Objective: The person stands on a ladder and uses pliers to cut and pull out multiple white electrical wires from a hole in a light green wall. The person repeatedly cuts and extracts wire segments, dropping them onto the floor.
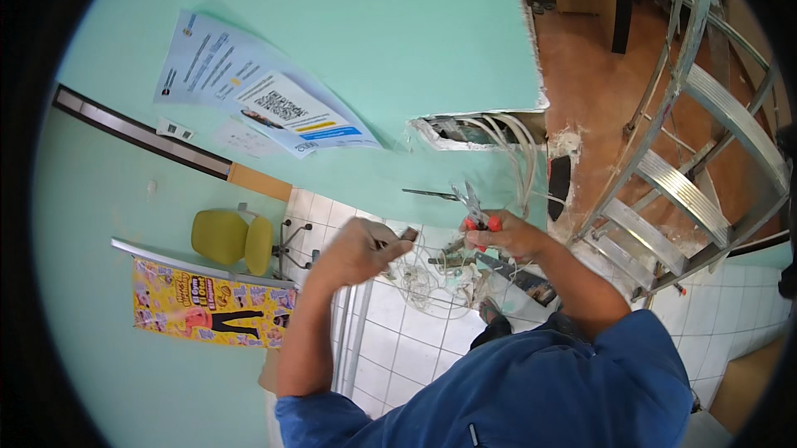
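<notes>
Red-handled pliers [474, 211] are in my right hand [503, 235], their metal jaws pointing towards the green wall. My left hand [367, 252], blurred, is closed around a small dark brown piece [409, 234] that shows at the fingertips; what it is, I cannot tell. Beyond the pliers, several white cables [526, 164] hang out of a rough rectangular cutout [461, 130] in the wall. A thin dark tool [429, 194] stands out against the wall left of the pliers. Below the hands, a tangle of pale wire [423, 280] lies on the tiled floor.
An aluminium stepladder [679, 199] stands at the right. On the floor lie a handsaw [517, 277], debris and long metal profiles [356, 336]. A green office chair [219, 236] is at the left. The wall has a broken edge [535, 62] and bears a printed poster [249, 87].
</notes>
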The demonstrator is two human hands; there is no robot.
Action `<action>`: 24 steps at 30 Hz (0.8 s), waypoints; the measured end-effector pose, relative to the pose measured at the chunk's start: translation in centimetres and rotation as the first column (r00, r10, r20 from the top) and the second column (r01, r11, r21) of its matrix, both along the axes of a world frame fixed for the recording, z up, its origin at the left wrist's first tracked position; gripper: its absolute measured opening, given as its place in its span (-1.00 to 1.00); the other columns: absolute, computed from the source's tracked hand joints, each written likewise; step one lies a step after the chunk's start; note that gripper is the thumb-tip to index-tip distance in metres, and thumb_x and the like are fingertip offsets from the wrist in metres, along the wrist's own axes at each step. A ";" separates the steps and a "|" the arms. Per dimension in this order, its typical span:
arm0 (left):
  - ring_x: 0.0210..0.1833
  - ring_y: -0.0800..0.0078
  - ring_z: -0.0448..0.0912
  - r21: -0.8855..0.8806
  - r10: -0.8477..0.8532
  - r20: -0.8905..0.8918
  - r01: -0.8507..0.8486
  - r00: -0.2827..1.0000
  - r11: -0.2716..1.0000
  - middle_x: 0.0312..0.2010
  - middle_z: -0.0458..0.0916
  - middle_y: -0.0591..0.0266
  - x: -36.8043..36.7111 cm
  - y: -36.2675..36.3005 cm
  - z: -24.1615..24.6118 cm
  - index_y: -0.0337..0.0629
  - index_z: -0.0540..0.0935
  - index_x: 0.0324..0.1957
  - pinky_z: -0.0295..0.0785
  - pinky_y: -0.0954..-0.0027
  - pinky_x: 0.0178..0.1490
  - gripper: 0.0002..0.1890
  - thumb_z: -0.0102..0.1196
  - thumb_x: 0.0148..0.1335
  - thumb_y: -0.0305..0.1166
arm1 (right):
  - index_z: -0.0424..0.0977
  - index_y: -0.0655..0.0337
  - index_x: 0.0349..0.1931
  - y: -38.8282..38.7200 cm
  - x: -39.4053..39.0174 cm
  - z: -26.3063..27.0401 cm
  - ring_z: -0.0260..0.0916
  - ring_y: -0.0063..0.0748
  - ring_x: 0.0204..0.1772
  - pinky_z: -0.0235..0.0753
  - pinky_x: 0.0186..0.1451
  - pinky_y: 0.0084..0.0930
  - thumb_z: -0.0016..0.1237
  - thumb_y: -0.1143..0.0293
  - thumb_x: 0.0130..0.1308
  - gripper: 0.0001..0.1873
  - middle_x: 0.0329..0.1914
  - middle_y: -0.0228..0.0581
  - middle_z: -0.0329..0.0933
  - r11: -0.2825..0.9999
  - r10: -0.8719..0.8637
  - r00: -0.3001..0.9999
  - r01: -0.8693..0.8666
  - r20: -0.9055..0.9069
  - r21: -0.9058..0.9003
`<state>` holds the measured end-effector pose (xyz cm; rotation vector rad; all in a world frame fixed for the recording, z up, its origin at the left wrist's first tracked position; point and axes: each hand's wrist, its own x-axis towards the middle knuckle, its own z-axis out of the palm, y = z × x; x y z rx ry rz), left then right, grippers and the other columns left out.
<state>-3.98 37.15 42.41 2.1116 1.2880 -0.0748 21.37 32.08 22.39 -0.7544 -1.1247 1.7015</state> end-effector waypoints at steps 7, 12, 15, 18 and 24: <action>-0.46 0.48 0.63 -0.236 0.301 0.303 -0.235 0.904 0.943 -0.49 0.66 0.19 -1.2 -4.3 -13.1 -0.40 0.71 -0.32 0.56 0.40 -0.39 -0.57 0.21 0.42 -0.11 | 0.56 0.33 -0.07 -5.9 -0.1 -3.1 0.54 -0.47 -0.31 0.49 -0.17 -0.49 0.09 0.32 0.43 -0.75 -0.40 -0.27 0.60 0.936 -0.142 0.990 0.130 -0.015 -0.328; -0.39 0.47 0.69 -0.381 0.362 0.385 -0.211 0.849 0.900 -0.33 0.72 0.11 -0.5 -6.4 -22.7 -0.42 0.74 -0.14 0.60 0.39 -0.44 -0.58 0.17 0.45 -0.13 | 0.52 0.33 0.04 -12.3 6.2 -6.2 0.57 -0.41 -0.20 0.57 -0.04 -0.39 0.07 0.27 0.47 -0.69 -0.25 -0.28 0.62 0.869 -0.308 0.923 0.372 0.232 -0.326; -0.34 0.44 0.73 -0.398 0.367 0.274 -0.243 0.889 0.885 -0.25 0.75 0.04 -1.5 -6.8 -29.1 -0.41 0.74 -0.06 0.62 0.39 -0.44 -0.62 0.20 0.42 -0.19 | 0.48 0.34 0.09 -16.7 9.3 -7.8 0.58 -0.31 -0.12 0.59 0.01 -0.28 0.08 0.21 0.47 -0.61 -0.20 -0.22 0.59 0.726 -0.489 0.833 0.553 0.258 -0.410; -0.32 0.37 0.75 -0.333 0.353 0.122 -0.297 0.928 0.895 -0.11 0.75 -0.06 -4.1 -6.1 -35.0 -0.37 0.70 0.07 0.65 0.38 -0.42 -0.59 0.27 0.36 -0.23 | 0.46 0.34 0.16 -20.0 10.7 -8.5 0.61 -0.20 -0.11 0.61 0.05 -0.27 0.11 0.11 0.42 -0.49 -0.14 -0.10 0.60 0.549 -0.488 0.837 0.516 0.248 -0.657; -0.02 0.10 0.71 0.217 0.466 0.066 -0.469 0.882 0.856 0.01 0.70 -0.19 -7.4 -3.3 -35.9 -0.43 0.59 0.18 0.63 0.21 -0.05 -0.30 0.44 0.13 -0.08 | 0.36 0.43 0.28 -23.1 7.3 -7.9 0.58 0.00 0.09 0.58 0.24 -0.13 0.09 0.21 0.31 -0.38 0.10 0.14 0.56 0.492 -0.401 0.916 0.227 0.013 -0.840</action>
